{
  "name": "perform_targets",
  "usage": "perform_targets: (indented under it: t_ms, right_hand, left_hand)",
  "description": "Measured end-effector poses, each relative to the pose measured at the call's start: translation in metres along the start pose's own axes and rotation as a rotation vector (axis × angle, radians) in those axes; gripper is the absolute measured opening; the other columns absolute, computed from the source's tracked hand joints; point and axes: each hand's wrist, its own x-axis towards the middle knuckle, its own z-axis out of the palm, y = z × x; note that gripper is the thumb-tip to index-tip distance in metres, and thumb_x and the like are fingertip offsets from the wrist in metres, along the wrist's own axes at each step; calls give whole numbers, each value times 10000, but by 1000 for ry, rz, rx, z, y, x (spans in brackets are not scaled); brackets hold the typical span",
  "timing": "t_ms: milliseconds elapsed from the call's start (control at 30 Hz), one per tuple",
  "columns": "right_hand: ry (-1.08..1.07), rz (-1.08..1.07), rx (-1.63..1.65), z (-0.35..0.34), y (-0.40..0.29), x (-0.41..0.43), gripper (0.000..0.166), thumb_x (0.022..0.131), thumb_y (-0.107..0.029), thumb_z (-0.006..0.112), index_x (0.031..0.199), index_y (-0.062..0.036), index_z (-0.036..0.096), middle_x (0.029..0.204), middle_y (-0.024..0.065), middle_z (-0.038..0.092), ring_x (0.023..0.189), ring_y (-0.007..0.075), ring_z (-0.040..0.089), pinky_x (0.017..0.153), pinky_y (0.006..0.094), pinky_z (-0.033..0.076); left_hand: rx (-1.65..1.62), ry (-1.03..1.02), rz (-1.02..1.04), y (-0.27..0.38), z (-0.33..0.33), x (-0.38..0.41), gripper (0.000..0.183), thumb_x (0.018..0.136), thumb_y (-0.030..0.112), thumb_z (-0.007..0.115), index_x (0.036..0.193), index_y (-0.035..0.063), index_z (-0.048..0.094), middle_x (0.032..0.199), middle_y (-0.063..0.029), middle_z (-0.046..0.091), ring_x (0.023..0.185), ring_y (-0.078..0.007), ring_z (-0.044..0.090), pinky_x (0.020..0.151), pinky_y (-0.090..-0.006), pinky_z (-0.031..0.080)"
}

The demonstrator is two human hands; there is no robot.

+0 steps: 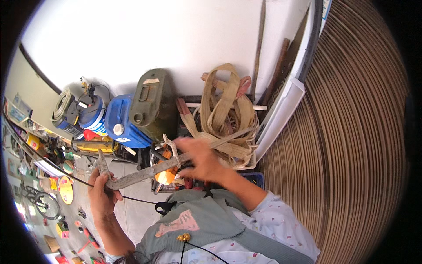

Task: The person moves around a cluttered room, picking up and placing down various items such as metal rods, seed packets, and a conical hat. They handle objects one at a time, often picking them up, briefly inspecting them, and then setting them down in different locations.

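Note:
A worn steel bar clamp (148,172) slants across in front of my body, with a bent hook at its left end and a sliding jaw (172,148) partway along. My left hand (103,194) grips it at the hooked end. Blurred, my right hand (202,160) lies over the bar just right of the sliding jaw, thumb and fingers spread to either side; whether it grips is unclear. The bar's far end reaches over a pile of beige webbing slings (221,109). Below the bar, an orange object (165,176) sits among tools in a crate.
Along the white wall (148,36) stand a green metal jerrycan (153,99), a blue plastic canister (123,120) and a blue-lidded bucket (92,110). A ribbed brown shutter (329,132) rises at the right. Leftward, a bicycle (46,204) and clutter occupy the floor.

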Motion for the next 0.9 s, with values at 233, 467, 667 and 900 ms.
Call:
perform_targets:
  t_ms: [233,467,667,900]
  right_hand:
    - [-343,-318,-84,10,-9,54,244,760,-41,545,999,4,526,802,118,564,731,271,600,691,322,516]
    - [244,-179,-382,-157,36,130,174,826,-41,549,995,-1,544,778,107,595,478,179,553,428,296,497]
    - [575,8,-191,-239,79,149,147,934,-132,460,946,-14,547,627,17,509,554,88,493,516,238,418]
    - [724,3,-215,-246,160,154,142,923,-104,453,963,5,535,633,49,525,573,123,528,545,255,444]
  left_hand:
    - [-9,-143,87,14,18,15,357,925,348,387,917,15,515,587,-73,552,278,-97,361,260,-210,230]
    - [-37,-14,175,-4,-34,8,539,967,493,250,931,36,534,441,-76,506,262,-54,217,287,-205,132]
    - [-204,107,169,-21,-59,4,518,966,485,275,928,28,514,406,-41,440,255,-60,212,268,-204,136]
    - [-279,217,155,-18,-52,-7,512,959,491,301,932,30,521,397,-44,430,249,-63,205,260,-198,145]
